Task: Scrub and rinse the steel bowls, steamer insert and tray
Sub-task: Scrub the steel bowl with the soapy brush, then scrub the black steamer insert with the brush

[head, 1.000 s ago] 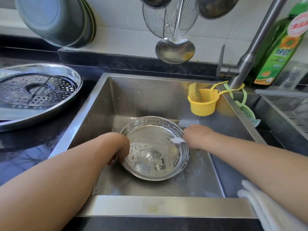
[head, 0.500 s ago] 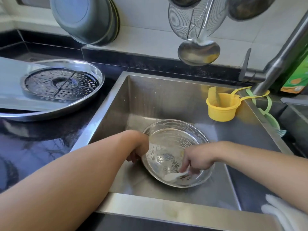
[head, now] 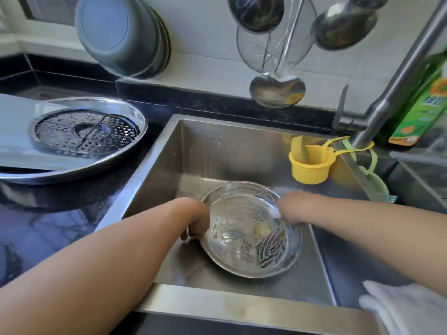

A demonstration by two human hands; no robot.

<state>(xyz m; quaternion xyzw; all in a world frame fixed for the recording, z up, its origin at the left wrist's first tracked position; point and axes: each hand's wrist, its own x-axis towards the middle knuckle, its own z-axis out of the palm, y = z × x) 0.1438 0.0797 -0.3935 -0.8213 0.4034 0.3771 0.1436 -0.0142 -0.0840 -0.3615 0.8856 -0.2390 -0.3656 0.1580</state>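
A soapy steel bowl (head: 244,240) lies tilted on the floor of the steel sink (head: 217,151). My left hand (head: 197,220) grips the bowl's left rim. My right hand (head: 290,209) is at the bowl's upper right rim, holding a white scrubber (head: 275,212) against the inner wall; the fingers are blurred. On the black counter to the left sits a round steel tray (head: 113,163) with the perforated steamer insert (head: 84,132) lying in it.
Steel bowls (head: 121,35) hang on the wall at upper left, with a wire strainer (head: 271,49) and ladles (head: 278,90) to their right. A yellow cup (head: 309,165) hangs from the faucet (head: 391,88). A green detergent bottle (head: 420,105) stands at right; a white cloth (head: 406,308) lies at lower right.
My right hand has moved with the scrubber from the bowl's near lower side up to its far right rim. My left hand keeps its hold on the left rim. The camera shifted slightly.
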